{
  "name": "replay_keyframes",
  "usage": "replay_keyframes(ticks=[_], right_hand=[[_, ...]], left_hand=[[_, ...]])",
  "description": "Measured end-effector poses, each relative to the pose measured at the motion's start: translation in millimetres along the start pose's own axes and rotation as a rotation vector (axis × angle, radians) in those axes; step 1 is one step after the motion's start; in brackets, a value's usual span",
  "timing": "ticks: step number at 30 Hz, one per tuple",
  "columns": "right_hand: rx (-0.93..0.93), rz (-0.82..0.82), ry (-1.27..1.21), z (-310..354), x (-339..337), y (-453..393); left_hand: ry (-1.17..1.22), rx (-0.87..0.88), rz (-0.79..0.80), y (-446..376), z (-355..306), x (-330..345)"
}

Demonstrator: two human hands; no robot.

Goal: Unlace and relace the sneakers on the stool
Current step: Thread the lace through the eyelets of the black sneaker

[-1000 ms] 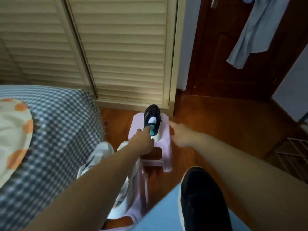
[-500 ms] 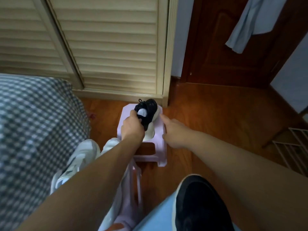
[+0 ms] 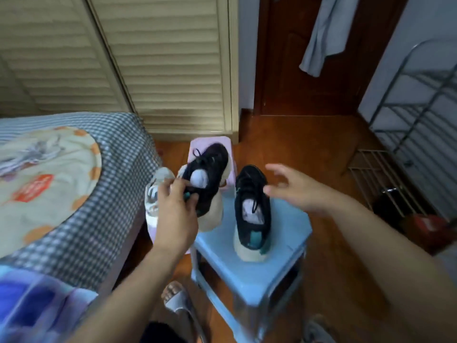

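— Why is the left hand [image 3: 176, 209] up like that?

— It pinches the heel end of one black sneaker [image 3: 207, 179], fingers and thumb curled round the collar, so the shoe hangs clear with its toe pointing away. Held by the heel, the laces on top stay free to reach.

— And the other one?

— The second black sneaker [image 3: 252, 211] stands upright on the blue stool [image 3: 249, 276], toe away, white stuffing showing in its mouth. Its laces look threaded, though the blur hides the detail.

— What is the right hand [image 3: 294, 189] doing?

— Nothing yet — it hovers just beside that standing shoe with fingers spread and relaxed, holding nothing. My guess is it is ready either to steady the stool pair or to meet the lifted shoe.

— Where does the lifted shoe sit relative to the stools?

— In the air over the gap between the blue stool and the pink stool [image 3: 205, 144] behind it. A white sneaker [image 3: 155, 194] lies at the bed's edge [image 3: 116, 169], partly behind the left hand.

— So unlacing has not begun?

— Seemingly not — both pairs of laces appear in place.
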State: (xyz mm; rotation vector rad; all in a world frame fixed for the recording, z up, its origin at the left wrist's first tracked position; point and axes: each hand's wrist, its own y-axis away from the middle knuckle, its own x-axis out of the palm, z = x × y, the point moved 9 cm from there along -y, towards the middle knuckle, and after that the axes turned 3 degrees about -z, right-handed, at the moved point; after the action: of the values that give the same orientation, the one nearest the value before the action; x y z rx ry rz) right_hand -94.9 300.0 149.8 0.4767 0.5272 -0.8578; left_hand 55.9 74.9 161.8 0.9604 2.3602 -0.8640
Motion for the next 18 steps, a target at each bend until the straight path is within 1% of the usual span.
replay_keyframes(ticks=[2, 3, 4, 6, 8, 11, 13, 15, 18], right_hand=[[0.025, 0.084, 0.011, -25, 25, 24], [0.021, 0.098, 0.044, -35, 38, 37], [0.018, 0.098, 0.061, -44, 51, 44], [0.019, 0.048, 0.061, -54, 75, 53], [0.025, -0.073, 0.025, -58, 88, 55], [0.011, -0.328, -0.050, -53, 92, 58], [-0.002, -0.429, -0.077, -48, 96, 60], [0.002, -0.491, -0.082, -44, 92, 64], [0.000, -0.590, -0.100, -35, 51, 72]], left_hand=[[0.038, -0.065, 0.052, 33, 10, 17], [0.057, -0.071, 0.067, 50, 9, 21], [0.062, -0.068, 0.077, 62, 9, 24], [0.050, -0.087, 0.117, 75, 12, 31], [0.065, -0.147, 0.203, 79, 17, 39], [0.183, -0.188, 0.291, 79, 21, 50], [0.210, -0.183, 0.258, 78, 22, 51], [0.224, -0.155, 0.216, 74, 12, 50], [0.242, -0.086, 0.214, 47, -24, 58]])
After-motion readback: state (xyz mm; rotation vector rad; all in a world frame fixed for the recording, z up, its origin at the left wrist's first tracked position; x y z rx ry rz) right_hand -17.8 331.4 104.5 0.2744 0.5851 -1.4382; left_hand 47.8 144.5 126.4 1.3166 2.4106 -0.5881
